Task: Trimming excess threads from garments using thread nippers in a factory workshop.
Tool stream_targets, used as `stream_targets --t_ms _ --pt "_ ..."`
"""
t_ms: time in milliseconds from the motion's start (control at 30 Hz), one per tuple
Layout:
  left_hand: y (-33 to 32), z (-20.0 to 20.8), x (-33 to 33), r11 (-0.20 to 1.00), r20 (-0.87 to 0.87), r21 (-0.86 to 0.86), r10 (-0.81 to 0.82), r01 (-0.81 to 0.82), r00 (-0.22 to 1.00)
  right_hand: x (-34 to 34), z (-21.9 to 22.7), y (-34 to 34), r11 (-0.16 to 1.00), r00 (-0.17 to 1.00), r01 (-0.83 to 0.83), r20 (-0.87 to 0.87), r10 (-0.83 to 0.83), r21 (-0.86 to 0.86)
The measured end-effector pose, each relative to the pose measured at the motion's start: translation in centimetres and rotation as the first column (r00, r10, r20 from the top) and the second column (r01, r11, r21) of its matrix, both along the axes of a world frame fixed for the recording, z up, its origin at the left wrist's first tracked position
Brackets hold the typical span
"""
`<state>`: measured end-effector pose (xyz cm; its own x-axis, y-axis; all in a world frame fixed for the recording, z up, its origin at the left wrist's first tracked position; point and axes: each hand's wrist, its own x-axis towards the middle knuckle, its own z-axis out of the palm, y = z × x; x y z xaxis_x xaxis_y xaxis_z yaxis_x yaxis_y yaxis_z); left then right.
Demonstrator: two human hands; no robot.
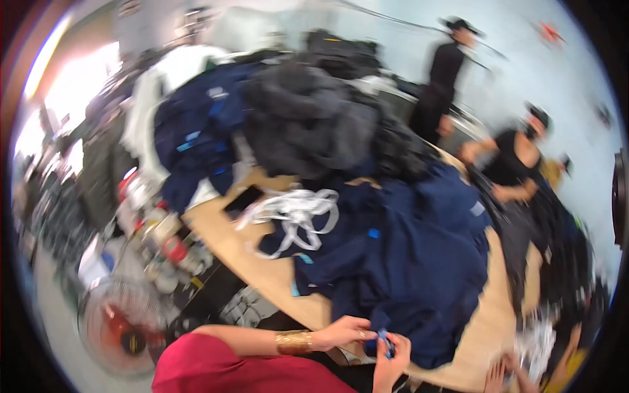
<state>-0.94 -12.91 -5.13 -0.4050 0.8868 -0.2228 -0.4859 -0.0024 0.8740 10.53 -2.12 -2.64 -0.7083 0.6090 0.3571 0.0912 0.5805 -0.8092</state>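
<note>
A navy blue garment (419, 262) is spread in loose folds over the near part of the wooden table. At its near edge my left hand (342, 333), a gold bracelet on its wrist, pinches a bit of the navy cloth between its fingertips. Close beside it, almost touching, my right hand (393, 363) is closed around a small blue tool (389, 346); blur hides its exact kind. Left of the garment's middle lies a tangle of white tape strips (295, 216), partly on the navy cloth.
Dark grey clothes (308, 118) and more navy garments (196, 124) are heaped at the back. The table edge (268, 285) runs along my left; a fan (121, 327) stands beyond it. Two people (514, 154) are at the right; another person's hands (504, 372) show lower right.
</note>
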Motion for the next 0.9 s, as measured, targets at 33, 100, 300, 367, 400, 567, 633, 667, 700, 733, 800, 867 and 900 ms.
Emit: stream_targets --t_ms 33,100,300,367,400,567,633,667,700,733,800,867,900 --pt "0.1 -0.8 0.0 0.999 0.018 0.029 -0.042 0.042 0.999 0.1 0.4 -0.4 1.0 1.0 -0.011 0.011 0.011 0.01" --pt "0.7 -0.8 0.4 0.996 -0.062 0.094 0.011 -0.006 0.998 0.1 1.3 -0.9 0.993 0.999 0.049 -0.017 -0.048 0.108" --pt "-0.2 0.8 0.6 0.983 0.011 0.151 0.106 -0.106 0.994 -0.9 1.9 -1.5 0.998 1.0 -0.02 -0.015 0.021 0.058" --pt "-0.2 0.5 0.5 0.978 0.039 0.161 0.125 -0.129 0.991 -1.5 2.5 -1.5 0.992 0.998 -0.053 -0.033 0.057 0.115" --pt "-0.2 0.3 0.5 0.976 0.062 0.171 0.129 -0.138 0.99 -1.6 2.5 -1.6 0.991 0.997 -0.061 -0.03 0.065 0.115" --pt "0.0 0.1 0.1 0.967 0.087 0.212 0.125 -0.141 0.988 -1.7 2.5 -1.6 0.994 0.998 -0.055 -0.012 0.056 0.09" --pt "-0.1 0.2 0.0 0.963 0.083 0.228 0.127 -0.143 0.988 -1.7 2.5 -1.8 0.995 0.998 -0.053 -0.023 0.055 0.081" --pt "-0.1 0.3 -0.1 0.965 0.074 0.221 0.127 -0.14 0.989 -1.7 2.5 -1.8 0.996 0.998 -0.049 -0.035 0.052 0.072" --pt "-0.2 0.4 -0.1 0.967 0.064 0.214 0.127 -0.138 0.99 -1.7 2.4 -1.8 0.996 0.998 -0.05 -0.035 0.052 0.072" --pt "-0.2 0.5 0.0 0.967 0.064 0.214 0.126 -0.137 0.99 -1.5 2.2 -1.7 0.996 0.998 -0.048 -0.035 0.051 0.08" --pt "-0.2 0.8 0.2 0.965 0.08 0.214 0.136 -0.15 0.988 -1.4 2.1 -1.6 0.995 0.998 -0.046 -0.034 0.049 0.088" --pt "-0.1 1.0 0.4 0.969 0.082 0.203 0.125 -0.139 0.989 -1.1 2.2 -1.4 0.997 0.999 -0.034 -0.009 0.035 0.065" --pt "0.0 1.1 0.5 0.972 0.084 0.193 0.119 -0.133 0.989 -0.9 2.2 -1.3 0.998 1.0 -0.028 -0.008 0.029 0.063"
